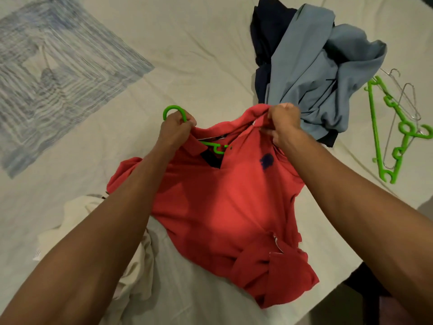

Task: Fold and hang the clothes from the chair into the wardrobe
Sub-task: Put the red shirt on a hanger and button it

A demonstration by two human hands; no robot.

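Two hands (174, 127) (282, 123). Two green hangers (174, 111) (375, 127). Two wire hangers (406, 102), as far as visible. One red polo (222, 195). One blue-grey garment (311, 71), one navy (267, 26), one cream (77, 219).

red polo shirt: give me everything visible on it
The red polo shirt looks like knit cotton, with a dark placket lining and a dark chest logo. It lies front-up and rumpled on the bed sheet, hem bunched. A green hanger sits partly inside its neck. The left hand grips hanger and collar; the right hand pinches the shoulder fabric.
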